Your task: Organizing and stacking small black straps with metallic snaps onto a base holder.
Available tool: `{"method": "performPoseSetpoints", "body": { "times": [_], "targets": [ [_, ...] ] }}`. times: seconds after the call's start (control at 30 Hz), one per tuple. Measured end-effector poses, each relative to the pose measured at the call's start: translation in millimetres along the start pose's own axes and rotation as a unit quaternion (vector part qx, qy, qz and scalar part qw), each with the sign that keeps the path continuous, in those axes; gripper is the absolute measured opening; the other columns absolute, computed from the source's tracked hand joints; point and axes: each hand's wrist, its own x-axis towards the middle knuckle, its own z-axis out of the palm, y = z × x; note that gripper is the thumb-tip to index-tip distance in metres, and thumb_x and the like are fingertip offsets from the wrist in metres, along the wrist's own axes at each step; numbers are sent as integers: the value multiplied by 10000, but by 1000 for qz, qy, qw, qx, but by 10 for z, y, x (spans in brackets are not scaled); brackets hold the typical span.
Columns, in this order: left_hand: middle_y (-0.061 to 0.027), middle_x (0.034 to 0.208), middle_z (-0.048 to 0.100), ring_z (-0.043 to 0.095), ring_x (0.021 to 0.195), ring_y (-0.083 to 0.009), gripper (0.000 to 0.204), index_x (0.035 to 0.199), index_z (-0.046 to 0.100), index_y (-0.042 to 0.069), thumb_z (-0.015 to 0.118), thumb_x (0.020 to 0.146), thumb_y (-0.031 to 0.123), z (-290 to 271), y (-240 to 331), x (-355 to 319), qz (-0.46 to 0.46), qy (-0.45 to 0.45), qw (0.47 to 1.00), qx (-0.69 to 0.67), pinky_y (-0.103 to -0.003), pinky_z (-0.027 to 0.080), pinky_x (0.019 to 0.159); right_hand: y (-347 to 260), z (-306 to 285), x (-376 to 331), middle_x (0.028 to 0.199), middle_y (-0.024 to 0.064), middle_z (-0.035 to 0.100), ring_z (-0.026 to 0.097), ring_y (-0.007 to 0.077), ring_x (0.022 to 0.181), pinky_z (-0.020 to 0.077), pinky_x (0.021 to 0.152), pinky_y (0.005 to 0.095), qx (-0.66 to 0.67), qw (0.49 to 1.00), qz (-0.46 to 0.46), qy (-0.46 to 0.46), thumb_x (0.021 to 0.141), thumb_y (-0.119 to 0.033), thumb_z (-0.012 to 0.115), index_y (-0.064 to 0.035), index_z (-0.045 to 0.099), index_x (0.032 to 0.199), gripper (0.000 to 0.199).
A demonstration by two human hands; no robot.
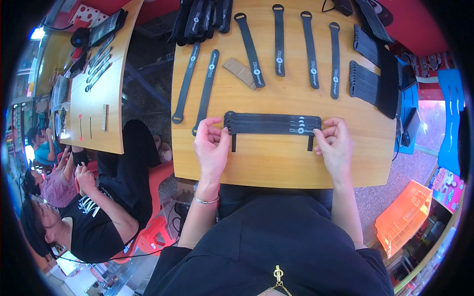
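My left hand pinches the looped end of a fanned stack of black cable straps near the table's front edge. At the opposite end, my right hand grips the same stack between thumb and fingers. The straps lie sideways, their edges stepped one behind another, with white print at the right. Below the stack poke out two narrow black strips, a left strip and a right strip. Just beyond my left hand lies a single strap, with another strap left of it.
Across the wooden table lie several single straps and a brown cardboard piece. Strap piles stand at the back left and right. A person sits at the left beside another table. An orange crate stands right.
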Motion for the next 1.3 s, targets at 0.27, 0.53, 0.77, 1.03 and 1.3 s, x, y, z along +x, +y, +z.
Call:
{"method": "performPoseSetpoints", "body": {
  "times": [0.27,0.53,0.77,1.03,1.3],
  "targets": [
    [-13,696,542,527,545,-54,204,1040,547,21,605,854,-38,6,25,-5,-6,1,1000,3,-185,416,469,1,5,-7,699,50,576,577,82,520,453,455,211,2,1000,-4,4,844,-29,667,-8,487,1026,257],
    [-17,678,553,530,544,-62,183,1015,563,17,620,847,-23,25,2,-12,7,13,1000,23,-199,422,471,-30,8,-39,655,29,523,566,81,503,437,441,225,-35,999,-20,12,844,-27,662,-9,474,1047,277],
    [-26,663,563,532,530,-72,175,996,566,8,635,836,-13,21,-38,-9,15,24,999,33,-210,424,467,-14,3,-45,657,30,517,566,89,500,432,445,231,-26,999,-36,13,847,-36,661,-7,468,1056,286],
    [-21,684,567,567,558,-69,168,1002,538,-11,628,860,-12,2,-23,-40,41,19,999,27,-195,445,469,15,-4,-56,658,33,519,573,95,510,442,458,236,-18,999,-46,8,850,-36,654,-8,467,1059,282],
    [-55,846,577,605,628,-97,134,1006,553,-34,589,881,-4,-52,-82,-116,72,28,997,-17,-210,505,553,78,-10,-38,655,32,520,573,96,511,449,461,239,-10,998,-63,4,849,-35,652,-7,467,1051,275]
  ]
}}
